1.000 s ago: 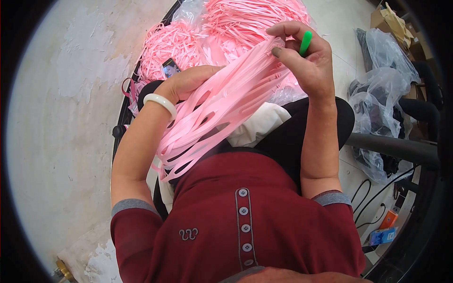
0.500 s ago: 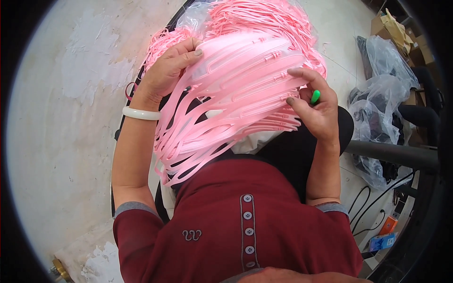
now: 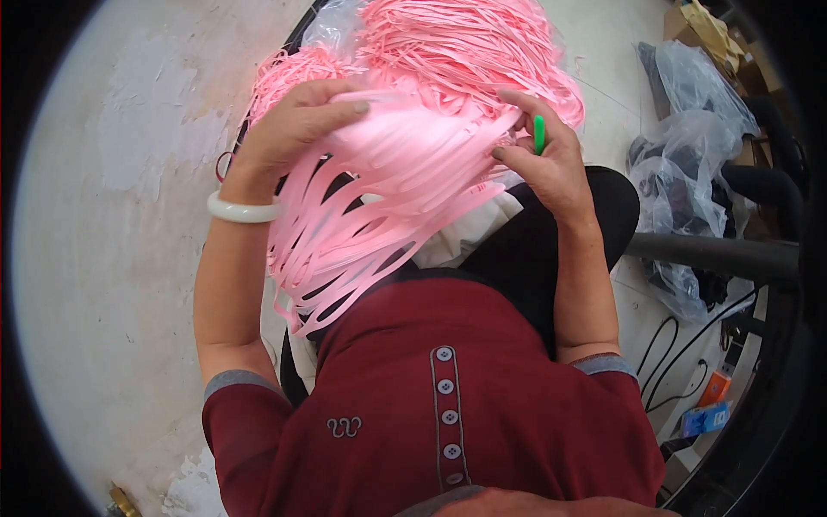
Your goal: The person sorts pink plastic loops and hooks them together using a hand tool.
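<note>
A thick bundle of flat pink straps [image 3: 388, 189] lies across my lap, its loose ends hanging down to the left over my dark red shirt. My left hand [image 3: 297, 129], with a white bangle at the wrist, grips the top left of the bundle. Fingertips of my right hand [image 3: 543, 168] press on the right end of the bundle, and a small green tool [image 3: 539, 133] is held between its fingers. Behind both hands sits a big heap of the same pink straps [image 3: 465, 43] in clear plastic.
Pale concrete floor [image 3: 112, 215] spreads to the left. On the right lie clear plastic bags with dark contents [image 3: 689, 172], a dark metal bar [image 3: 715, 254], black cables [image 3: 680, 353] and small boxes [image 3: 706, 414]. A cardboard box [image 3: 706, 26] stands at the top right.
The bundle has swung from a slanted hang to lie flatter across my lap. My left hand moved onto its top left; my right hand dropped lower on its right end.
</note>
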Demonstrator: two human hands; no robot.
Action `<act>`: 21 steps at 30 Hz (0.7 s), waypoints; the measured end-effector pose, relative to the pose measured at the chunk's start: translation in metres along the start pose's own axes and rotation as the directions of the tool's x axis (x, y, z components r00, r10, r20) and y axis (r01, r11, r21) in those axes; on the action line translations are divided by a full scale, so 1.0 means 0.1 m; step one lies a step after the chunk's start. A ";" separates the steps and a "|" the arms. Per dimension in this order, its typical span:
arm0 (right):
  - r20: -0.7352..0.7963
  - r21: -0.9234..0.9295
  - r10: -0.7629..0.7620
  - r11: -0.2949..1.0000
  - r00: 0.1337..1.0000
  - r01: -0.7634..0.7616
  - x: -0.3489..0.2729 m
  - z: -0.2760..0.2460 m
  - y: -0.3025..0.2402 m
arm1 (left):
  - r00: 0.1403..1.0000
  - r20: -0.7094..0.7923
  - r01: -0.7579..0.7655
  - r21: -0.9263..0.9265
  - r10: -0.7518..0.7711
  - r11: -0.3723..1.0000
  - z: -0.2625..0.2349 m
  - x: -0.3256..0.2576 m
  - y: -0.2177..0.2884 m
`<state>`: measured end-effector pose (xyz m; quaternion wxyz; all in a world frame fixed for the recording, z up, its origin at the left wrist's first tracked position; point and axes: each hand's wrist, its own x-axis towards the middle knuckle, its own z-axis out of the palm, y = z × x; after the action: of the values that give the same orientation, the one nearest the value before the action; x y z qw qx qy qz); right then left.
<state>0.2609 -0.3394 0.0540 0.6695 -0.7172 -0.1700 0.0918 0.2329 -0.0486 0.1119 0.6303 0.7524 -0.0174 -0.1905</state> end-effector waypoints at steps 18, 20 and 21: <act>0.239 -0.167 0.057 0.986 0.969 -0.017 0.17 0.11 0.38 | 0.894 -0.139 -0.447 -0.232 0.426 0.864 0.13 -0.42 0.28; 0.229 -0.140 0.024 0.990 0.973 0.008 0.16 0.08 0.36 | 0.883 -0.173 -0.468 -0.250 0.436 0.848 0.12 -0.44 0.30; 0.221 -0.109 -0.009 0.993 0.975 0.034 0.15 0.05 0.34 | 0.872 -0.211 -0.485 -0.264 0.441 0.833 0.13 -0.45 0.32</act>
<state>0.2765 -0.3305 0.0214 0.6062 -0.7373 -0.2557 0.1537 0.1943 -0.0554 0.1530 0.7668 0.6292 -0.1249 0.0214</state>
